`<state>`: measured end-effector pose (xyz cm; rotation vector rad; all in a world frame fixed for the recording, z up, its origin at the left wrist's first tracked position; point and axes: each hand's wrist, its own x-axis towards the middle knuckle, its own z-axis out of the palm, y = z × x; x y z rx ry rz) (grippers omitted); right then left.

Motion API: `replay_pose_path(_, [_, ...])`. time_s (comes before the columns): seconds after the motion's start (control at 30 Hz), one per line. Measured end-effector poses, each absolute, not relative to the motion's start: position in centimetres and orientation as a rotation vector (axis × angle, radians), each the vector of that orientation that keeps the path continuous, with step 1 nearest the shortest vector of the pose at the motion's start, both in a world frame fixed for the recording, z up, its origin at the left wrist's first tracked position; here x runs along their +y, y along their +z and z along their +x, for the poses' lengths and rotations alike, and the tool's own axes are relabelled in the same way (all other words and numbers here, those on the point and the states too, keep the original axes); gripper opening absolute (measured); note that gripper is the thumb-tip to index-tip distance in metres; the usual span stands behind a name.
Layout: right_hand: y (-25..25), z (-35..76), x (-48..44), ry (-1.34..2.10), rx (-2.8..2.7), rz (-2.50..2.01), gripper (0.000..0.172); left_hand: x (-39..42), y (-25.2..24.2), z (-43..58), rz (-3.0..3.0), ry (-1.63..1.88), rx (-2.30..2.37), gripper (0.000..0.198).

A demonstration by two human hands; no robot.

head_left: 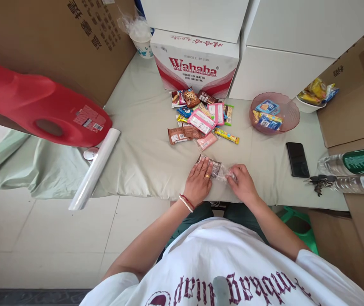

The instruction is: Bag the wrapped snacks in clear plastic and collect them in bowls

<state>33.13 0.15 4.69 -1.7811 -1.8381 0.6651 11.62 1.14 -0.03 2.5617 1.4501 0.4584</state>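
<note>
My left hand (pixel 198 180) lies flat with its fingers stretched out, pressing on a dark brown packet (pixel 215 169) near the table's front edge. Clear plastic (pixel 222 174) covers the packet's right side and spreads beyond it. My right hand (pixel 242 182) pinches the right end of this plastic between curled fingers. Whether the plastic is a bag or a loose sheet, I cannot tell. Just beyond my hands is a pile of wrapped snacks (pixel 202 122) in brown, pink, blue and yellow. A pink packet (pixel 207 141) lies closest to my left fingers.
A pink glass bowl (pixel 292 123) holds a few snacks; a black phone (pixel 297 160), keys (pixel 321 182) and water bottles (pixel 360 162) lie to the right. Leftward are a red jug (pixel 54 110) and a plastic film roll (pixel 95 168). A Wahaha box (pixel 196 63) stands behind.
</note>
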Motion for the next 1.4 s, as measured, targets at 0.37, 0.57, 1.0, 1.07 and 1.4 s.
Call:
replay_pose_path(0.37, [3.8, 23.8, 7.4, 0.613, -2.022, -1.601, 0.008, 0.7, 0.1, 10.8, 2.364, 0.466, 1.498, 0.063])
replay_pose_path(0.57, [3.0, 22.5, 5.9, 0.615, -2.055, -1.596, 0.013, 2.1, -1.1, 6.0, 2.086, 0.929, 0.964, 0.073])
replay_pose_path(1.0, [4.6, 20.7, 5.8, 0.423, -2.514, -1.639, 0.047, -2.2, 0.0, 0.8, 1.578, 1.375, 1.844, 0.019])
replay_pose_path(1.07, [4.8, 20.6, 5.9, 0.379, -2.507, -1.674, 0.038, -2.4, 0.4, -0.8, 1.647, 1.336, 1.915, 0.017])
replay_pose_path(1.4, [6.9, 30.8, 7.8, 0.470, -2.048, -1.661, 0.029, 0.9, 1.1, -4.3, 1.905, 1.282, 2.089, 0.016])
